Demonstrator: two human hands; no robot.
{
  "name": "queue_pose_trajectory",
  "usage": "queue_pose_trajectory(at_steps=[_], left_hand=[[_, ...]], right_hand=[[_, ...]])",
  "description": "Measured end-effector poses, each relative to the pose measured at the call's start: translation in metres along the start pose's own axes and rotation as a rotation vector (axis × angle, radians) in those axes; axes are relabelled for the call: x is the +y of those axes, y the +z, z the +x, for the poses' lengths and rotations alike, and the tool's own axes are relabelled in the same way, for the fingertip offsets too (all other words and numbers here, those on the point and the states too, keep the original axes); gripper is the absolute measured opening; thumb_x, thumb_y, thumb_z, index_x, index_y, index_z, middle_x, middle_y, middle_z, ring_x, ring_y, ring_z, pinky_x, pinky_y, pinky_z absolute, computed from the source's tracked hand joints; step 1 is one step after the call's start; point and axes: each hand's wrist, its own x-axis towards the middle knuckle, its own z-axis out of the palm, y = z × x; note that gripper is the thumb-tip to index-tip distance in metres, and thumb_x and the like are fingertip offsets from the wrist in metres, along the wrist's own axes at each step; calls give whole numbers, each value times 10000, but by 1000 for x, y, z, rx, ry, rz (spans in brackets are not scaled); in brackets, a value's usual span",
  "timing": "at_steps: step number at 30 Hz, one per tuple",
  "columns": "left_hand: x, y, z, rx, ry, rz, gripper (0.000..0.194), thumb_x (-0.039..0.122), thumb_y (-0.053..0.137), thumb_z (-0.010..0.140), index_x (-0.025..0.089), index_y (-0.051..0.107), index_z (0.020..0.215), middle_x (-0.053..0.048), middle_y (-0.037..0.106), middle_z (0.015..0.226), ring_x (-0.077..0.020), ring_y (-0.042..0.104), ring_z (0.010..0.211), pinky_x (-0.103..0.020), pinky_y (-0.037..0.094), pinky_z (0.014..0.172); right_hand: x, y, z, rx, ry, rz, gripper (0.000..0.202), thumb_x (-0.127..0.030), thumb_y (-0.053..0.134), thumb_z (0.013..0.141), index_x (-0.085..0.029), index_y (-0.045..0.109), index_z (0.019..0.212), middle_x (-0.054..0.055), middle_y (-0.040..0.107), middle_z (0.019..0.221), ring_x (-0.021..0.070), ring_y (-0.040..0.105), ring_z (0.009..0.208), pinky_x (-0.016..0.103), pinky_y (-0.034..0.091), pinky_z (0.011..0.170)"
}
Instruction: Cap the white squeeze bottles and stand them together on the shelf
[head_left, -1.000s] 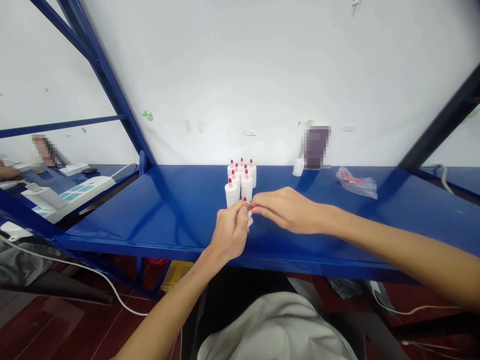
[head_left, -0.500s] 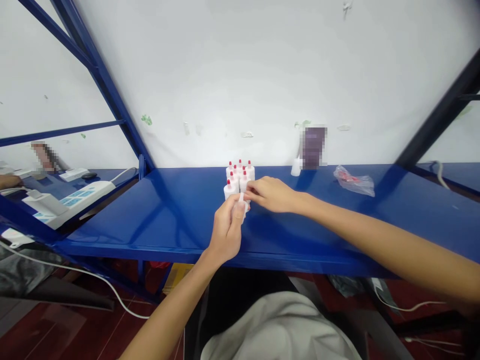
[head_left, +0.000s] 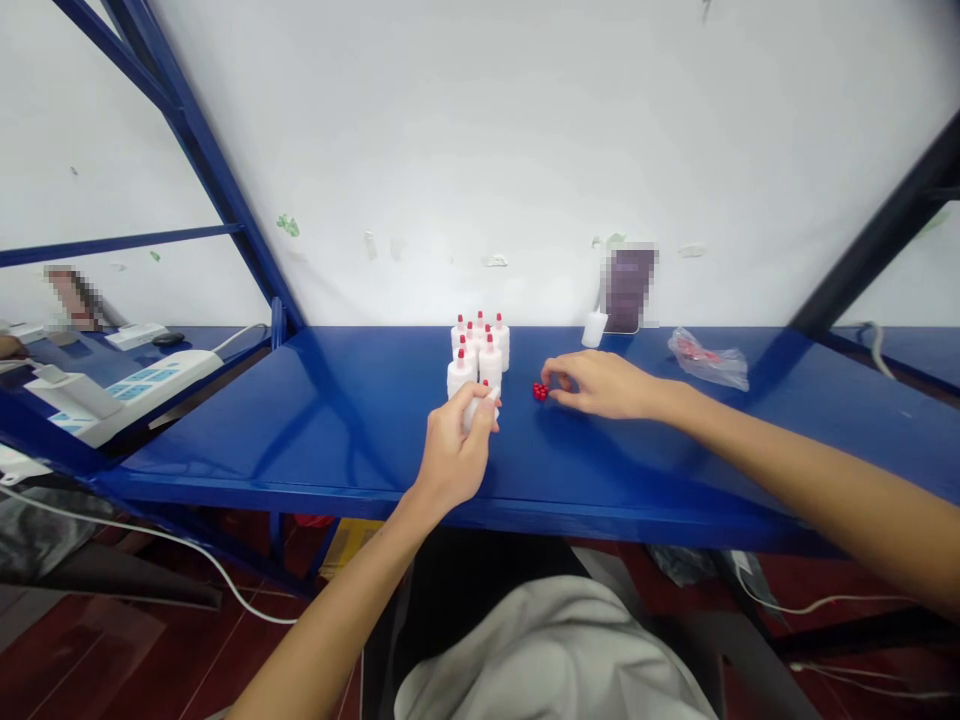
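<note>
My left hand [head_left: 456, 440] is wrapped round a small white squeeze bottle [head_left: 471, 412], tilted, its bare white nozzle pointing up to the right. Directly behind it a tight group of white bottles with red tips [head_left: 461, 375] stands upright on the blue table [head_left: 360, 420]. To the right of the group lies a little cluster of red caps [head_left: 540, 392]. My right hand [head_left: 600, 385] is at the right side of these caps, thumb and forefinger curved and apart. Whether its fingertips touch a cap is hard to see.
A clear plastic bag with red pieces [head_left: 705, 358] lies at the right. Against the wall leans a blurred phone [head_left: 630, 290], with a white object [head_left: 595, 328] beside it. A white power strip [head_left: 142, 390] is on the left, beyond the blue frame post [head_left: 225, 190].
My right hand has moved right, away from the bottle in my left hand, to the red caps, which now show. My left hand keeps its hold, and the bottle's nozzle now leans right.
</note>
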Motion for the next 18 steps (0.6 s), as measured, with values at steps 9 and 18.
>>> queue_pose_trajectory(at_steps=[9, 18], left_hand=[[2, -1, 1, -196, -41, 122, 345, 310, 401, 974, 161, 601, 735, 35, 498, 582, -114, 465, 574, -249, 335, 585], [1, 0, 0, -217, -41, 185, 377, 316, 398, 980, 158, 604, 706, 35, 508, 566, -109, 469, 559, -241, 331, 580]], right_hand=[[1, 17, -2, -16, -44, -13, 181, -336, 501, 964, -242, 639, 1035, 31, 694, 912, 186, 617, 785, 276, 339, 621], [-15, 12, -5, -9, -75, 252, 169, -353, 534, 947, -210, 620, 922, 31, 669, 830, 170, 581, 720, 282, 372, 639]])
